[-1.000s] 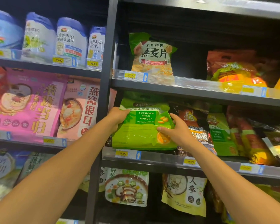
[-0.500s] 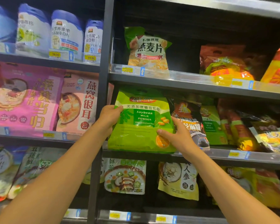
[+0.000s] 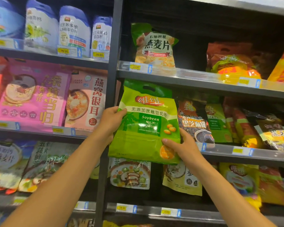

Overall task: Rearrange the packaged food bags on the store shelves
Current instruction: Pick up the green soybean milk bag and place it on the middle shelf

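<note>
A bright green soybean milk powder bag [image 3: 146, 128] hangs in front of the middle shelf [image 3: 261, 154], held clear of the shelf lip with its whole front and handle hole showing. My left hand [image 3: 111, 122] grips its left edge, thumb on the front. My right hand [image 3: 181, 145] holds its lower right corner. A dark black-sesame powder bag [image 3: 193, 120] stands right beside it on the shelf, partly behind my right hand. Another green bag [image 3: 217, 122] stands further right.
A dark upright post [image 3: 112, 79] splits the shelving just left of the held bag. An oat flake bag [image 3: 155, 46] stands on the shelf above, orange and yellow bags [image 3: 233, 66] to its right. Pink bags [image 3: 34, 94] fill the left bay; soup mix bags [image 3: 129, 175] hang below.
Both hands have drawn the green bag out and up from the middle shelf toward me; its top, earlier tucked under the shelf above, now shows fully.
</note>
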`<state>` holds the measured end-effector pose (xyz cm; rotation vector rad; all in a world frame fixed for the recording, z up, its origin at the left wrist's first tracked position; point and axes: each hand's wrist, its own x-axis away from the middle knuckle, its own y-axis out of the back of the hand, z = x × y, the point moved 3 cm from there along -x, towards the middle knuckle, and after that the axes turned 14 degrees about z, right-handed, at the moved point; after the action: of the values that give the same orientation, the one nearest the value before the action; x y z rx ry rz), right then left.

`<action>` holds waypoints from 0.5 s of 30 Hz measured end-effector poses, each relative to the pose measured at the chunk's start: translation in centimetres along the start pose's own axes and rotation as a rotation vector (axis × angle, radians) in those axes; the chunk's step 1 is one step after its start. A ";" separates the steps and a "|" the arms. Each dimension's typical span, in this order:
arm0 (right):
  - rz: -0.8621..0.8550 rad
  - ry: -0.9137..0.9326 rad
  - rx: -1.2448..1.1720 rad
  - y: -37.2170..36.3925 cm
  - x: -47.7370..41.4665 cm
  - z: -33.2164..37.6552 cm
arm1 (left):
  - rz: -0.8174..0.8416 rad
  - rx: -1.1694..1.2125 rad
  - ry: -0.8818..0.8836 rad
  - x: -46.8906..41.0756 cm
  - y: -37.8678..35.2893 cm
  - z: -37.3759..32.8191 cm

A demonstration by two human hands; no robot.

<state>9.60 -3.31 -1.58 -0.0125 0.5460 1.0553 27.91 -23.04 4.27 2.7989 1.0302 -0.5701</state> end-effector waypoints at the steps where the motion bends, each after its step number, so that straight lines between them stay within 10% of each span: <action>1: 0.005 -0.010 -0.009 -0.2 0.5 -0.4 | -0.008 -0.002 -0.024 0.6 -0.1 0.4; 15: 0.018 -0.153 -0.316 -0.7 7.8 -7.4 | -0.003 0.183 -0.111 8.7 -3.6 8.2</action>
<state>9.94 0.76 -11.49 -0.2040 0.2378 1.1408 29.14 -16.90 -6.48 2.8808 1.0090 -0.8505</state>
